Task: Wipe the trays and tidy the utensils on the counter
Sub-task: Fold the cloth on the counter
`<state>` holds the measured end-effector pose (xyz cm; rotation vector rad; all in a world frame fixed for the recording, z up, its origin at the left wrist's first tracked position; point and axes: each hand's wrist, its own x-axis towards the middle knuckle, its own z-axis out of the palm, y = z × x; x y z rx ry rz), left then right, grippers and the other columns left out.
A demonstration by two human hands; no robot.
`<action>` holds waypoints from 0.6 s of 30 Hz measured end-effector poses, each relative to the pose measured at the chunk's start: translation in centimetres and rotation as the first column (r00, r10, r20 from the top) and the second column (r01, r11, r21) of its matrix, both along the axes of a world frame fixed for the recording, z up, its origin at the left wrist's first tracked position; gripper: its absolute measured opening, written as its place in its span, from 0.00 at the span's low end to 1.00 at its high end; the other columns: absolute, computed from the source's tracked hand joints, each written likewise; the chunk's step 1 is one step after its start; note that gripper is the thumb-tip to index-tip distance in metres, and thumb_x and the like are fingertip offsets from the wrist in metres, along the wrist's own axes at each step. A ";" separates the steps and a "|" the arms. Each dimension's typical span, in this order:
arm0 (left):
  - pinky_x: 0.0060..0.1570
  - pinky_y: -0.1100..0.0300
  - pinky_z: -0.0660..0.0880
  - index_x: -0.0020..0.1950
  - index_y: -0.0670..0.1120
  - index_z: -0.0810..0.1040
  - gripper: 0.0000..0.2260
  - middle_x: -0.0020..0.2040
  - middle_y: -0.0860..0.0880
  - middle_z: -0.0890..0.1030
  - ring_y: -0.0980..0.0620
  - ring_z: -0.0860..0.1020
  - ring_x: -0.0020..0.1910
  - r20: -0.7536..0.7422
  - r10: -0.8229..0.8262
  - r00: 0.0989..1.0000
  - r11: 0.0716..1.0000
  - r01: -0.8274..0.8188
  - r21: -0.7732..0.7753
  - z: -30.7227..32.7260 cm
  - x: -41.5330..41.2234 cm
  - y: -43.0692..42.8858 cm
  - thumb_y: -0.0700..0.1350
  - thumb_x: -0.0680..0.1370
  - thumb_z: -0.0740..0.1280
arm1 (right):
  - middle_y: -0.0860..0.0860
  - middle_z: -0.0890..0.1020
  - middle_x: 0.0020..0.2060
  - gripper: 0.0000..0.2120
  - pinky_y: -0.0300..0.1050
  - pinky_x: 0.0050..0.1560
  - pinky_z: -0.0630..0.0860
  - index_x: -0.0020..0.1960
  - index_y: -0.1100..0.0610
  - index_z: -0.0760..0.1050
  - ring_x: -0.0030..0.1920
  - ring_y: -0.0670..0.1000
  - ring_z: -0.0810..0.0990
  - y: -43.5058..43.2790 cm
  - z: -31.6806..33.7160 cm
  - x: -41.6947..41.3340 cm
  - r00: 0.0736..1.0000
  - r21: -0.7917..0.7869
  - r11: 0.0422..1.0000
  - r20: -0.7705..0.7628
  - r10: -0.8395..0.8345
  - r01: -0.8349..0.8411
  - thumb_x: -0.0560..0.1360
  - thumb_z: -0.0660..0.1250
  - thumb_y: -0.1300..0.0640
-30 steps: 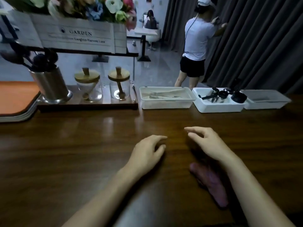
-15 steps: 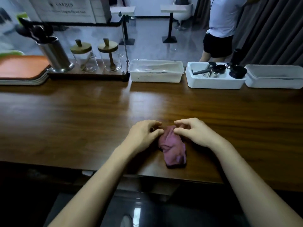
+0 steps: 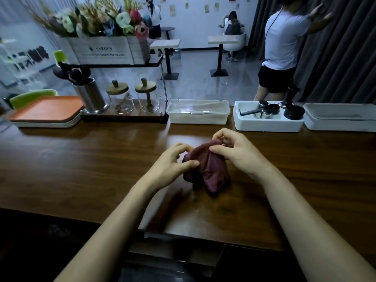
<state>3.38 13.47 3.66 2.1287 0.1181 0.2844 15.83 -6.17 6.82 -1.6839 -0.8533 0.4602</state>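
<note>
A dark maroon cloth (image 3: 209, 171) is bunched up in the middle of the wooden counter (image 3: 81, 159), its upper part lifted off the wood. My left hand (image 3: 173, 165) pinches its left edge and my right hand (image 3: 236, 151) pinches its top right corner. A stack of trays with an orange one on top (image 3: 46, 110) lies at the far left. A steel holder of dark utensils (image 3: 89, 96) stands beside the stack. A white bin (image 3: 266, 123) at the back right holds metal cups and black tools.
Two glass jars with wooden lids (image 3: 132, 98) stand on a low shelf under a flower box (image 3: 105, 49). A clear lidded box (image 3: 198, 111) and another white bin (image 3: 341, 119) line the back edge. A person (image 3: 282, 47) stands beyond the counter by dark curtains.
Both hands have closed on the cloth and raised its top off the counter; half a second ago it lay flat between them. The camera has tilted upward.
</note>
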 end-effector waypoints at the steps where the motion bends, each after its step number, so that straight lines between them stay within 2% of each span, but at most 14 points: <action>1: 0.67 0.42 0.72 0.50 0.54 0.82 0.11 0.50 0.57 0.79 0.51 0.80 0.57 0.006 0.002 1.000 1.000 -0.002 -0.005 0.1 0.3 0.4 0.58 0.73 0.73 | 0.46 0.82 0.40 0.05 0.41 0.47 0.76 0.48 0.55 0.77 0.43 0.45 0.78 0.0 0.3 0.2 1.000 0.011 1.000 0.020 -0.021 0.021 0.76 0.72 0.61; 3: 0.57 0.46 0.77 0.45 0.54 0.79 0.09 0.42 0.57 0.80 0.56 0.79 0.47 0.026 0.023 0.999 1.000 -0.023 0.008 0.4 0.9 0.9 0.58 0.74 0.72 | 0.47 0.83 0.41 0.05 0.39 0.48 0.75 0.48 0.57 0.76 0.43 0.44 0.79 -0.1 0.7 0.6 0.995 0.028 0.997 0.071 -0.075 0.073 0.76 0.72 0.62; 4: 0.49 0.48 0.75 0.42 0.53 0.77 0.10 0.38 0.57 0.78 0.56 0.76 0.41 0.045 0.045 0.998 0.999 -0.046 0.021 0.6 1.2 1.1 0.58 0.75 0.72 | 0.48 0.84 0.41 0.05 0.39 0.48 0.75 0.48 0.57 0.76 0.43 0.44 0.80 -0.1 0.7 0.8 0.989 0.028 0.993 0.090 -0.113 0.111 0.76 0.72 0.61; 6: 0.42 0.49 0.73 0.41 0.52 0.76 0.11 0.36 0.55 0.78 0.56 0.75 0.37 0.078 0.093 0.993 0.994 -0.097 0.049 0.7 1.7 1.5 0.57 0.76 0.72 | 0.48 0.86 0.44 0.04 0.38 0.49 0.76 0.49 0.55 0.76 0.45 0.44 0.81 -0.1 0.7 1.0 0.976 0.010 0.984 0.120 -0.179 0.179 0.78 0.71 0.58; 9: 0.42 0.52 0.74 0.45 0.52 0.78 0.08 0.40 0.51 0.82 0.56 0.77 0.39 0.087 0.076 0.993 0.994 -0.082 0.069 0.7 2.2 2.3 0.54 0.76 0.73 | 0.50 0.85 0.43 0.04 0.42 0.48 0.75 0.48 0.52 0.74 0.42 0.44 0.80 0.3 0.0 1.5 0.958 -0.019 0.972 0.175 -0.225 0.232 0.79 0.69 0.55; 12: 0.41 0.57 0.74 0.50 0.51 0.81 0.02 0.41 0.54 0.83 0.59 0.78 0.38 0.053 0.035 0.998 0.997 -0.039 0.068 0.2 2.5 3.1 0.46 0.79 0.73 | 0.49 0.84 0.39 0.05 0.50 0.48 0.76 0.47 0.51 0.73 0.40 0.45 0.79 0.7 -1.3 2.2 0.959 -0.044 0.969 0.160 -0.232 0.242 0.78 0.69 0.53; 14: 0.41 0.60 0.72 0.50 0.52 0.81 0.02 0.41 0.56 0.82 0.63 0.77 0.37 0.061 0.072 0.996 0.993 -0.077 0.090 -0.2 2.8 3.7 0.46 0.79 0.72 | 0.49 0.84 0.40 0.05 0.52 0.50 0.78 0.46 0.48 0.74 0.41 0.47 0.79 1.1 -2.0 2.7 0.959 -0.058 0.967 0.151 -0.238 0.249 0.76 0.70 0.51; 18: 0.43 0.61 0.74 0.49 0.54 0.80 0.03 0.42 0.58 0.82 0.63 0.78 0.40 0.143 0.177 0.974 0.961 -0.202 0.191 0.4 3.9 5.1 0.49 0.78 0.74 | 0.47 0.82 0.40 0.06 0.43 0.45 0.75 0.45 0.49 0.76 0.36 0.43 0.77 2.3 -1.6 3.5 0.936 -0.031 0.953 0.196 -0.291 0.303 0.76 0.72 0.57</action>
